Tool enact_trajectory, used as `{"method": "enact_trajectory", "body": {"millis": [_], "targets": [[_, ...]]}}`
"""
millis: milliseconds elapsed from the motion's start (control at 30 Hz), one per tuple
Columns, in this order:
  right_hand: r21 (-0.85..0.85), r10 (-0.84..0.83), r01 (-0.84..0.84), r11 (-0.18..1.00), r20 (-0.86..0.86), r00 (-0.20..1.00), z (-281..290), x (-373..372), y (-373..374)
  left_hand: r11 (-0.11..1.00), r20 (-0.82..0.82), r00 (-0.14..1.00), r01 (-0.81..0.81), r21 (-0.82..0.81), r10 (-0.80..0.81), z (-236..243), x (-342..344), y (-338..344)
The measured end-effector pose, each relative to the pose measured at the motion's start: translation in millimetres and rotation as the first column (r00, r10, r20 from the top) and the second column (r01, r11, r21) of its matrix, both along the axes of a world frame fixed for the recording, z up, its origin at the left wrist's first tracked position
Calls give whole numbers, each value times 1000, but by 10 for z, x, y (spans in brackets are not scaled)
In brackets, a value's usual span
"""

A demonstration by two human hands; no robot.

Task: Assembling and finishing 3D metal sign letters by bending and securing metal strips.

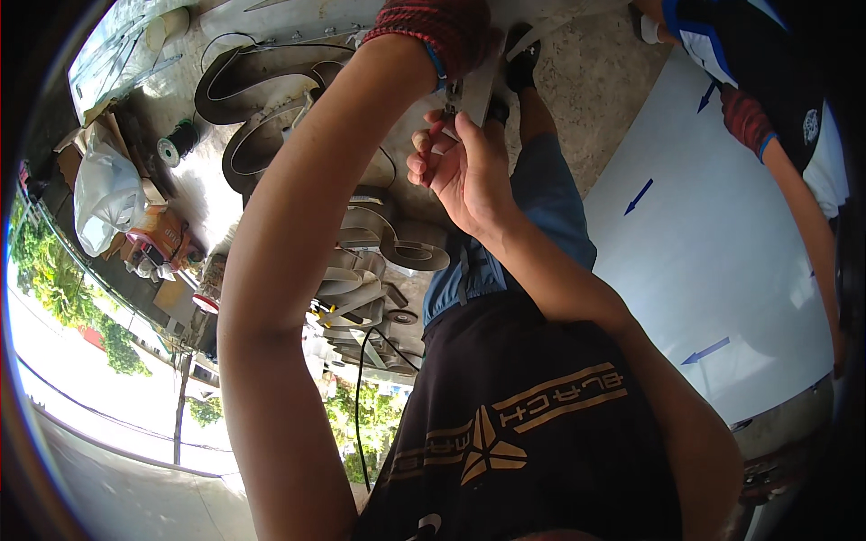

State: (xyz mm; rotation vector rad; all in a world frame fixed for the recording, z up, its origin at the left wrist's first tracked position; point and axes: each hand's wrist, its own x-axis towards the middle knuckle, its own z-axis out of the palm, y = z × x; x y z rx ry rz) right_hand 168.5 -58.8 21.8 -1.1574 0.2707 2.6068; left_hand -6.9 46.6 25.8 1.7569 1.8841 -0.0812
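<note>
Step in hand (judged): close two-hand work on a small metal part (454, 90); part pos.: btwn the hands, near top of view, just beyond the fingertips of the bare right hand (465, 176) (RH) and beside the gloved left hand (433, 36) (LH). RH grip: narrow, palm up, thumb and fingers curled toward part; firm contact cannot be confirmed; LH grip: cannot tell, glove partly cut off by frame edge. Next move (judged) calls for steady LH and fine fingertip control w/ RH.

Adj. items: curved metal strips (383, 236) and wire spool (179, 142), left side; white sheet (649, 270) w/ blue arrows (639, 197), right side; co-worker's gloved hand (749, 122) by sheet.

Markings: black shirt (577, 451), gold block lettering plus star-like emblem; red-orange box (162, 236), pale lettering; co-worker's dark garment (767, 63), round pale emblem, too small to read.
</note>
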Motion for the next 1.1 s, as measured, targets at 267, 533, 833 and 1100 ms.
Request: {"method": "enact_trajectory", "body": {"millis": [267,533,833,1100], "targets": [[-4,-44,44,999,-60,997,-22,19,-18,962,-158,987,-45,-269,2,89,125,197],[-44,-22,16,999,-131,991,-35,50,24,949,-195,940,237,-209,-278,-393,-55,63],[-106,-94,78,991,-158,983,-57,19,17,803,-192,792,516,-298,-580,-426,-75,90],[-98,-74,71,993,-25,997,-29,-74,5,736,-197,727,563,-376,-658,-416,-83,111]]}}
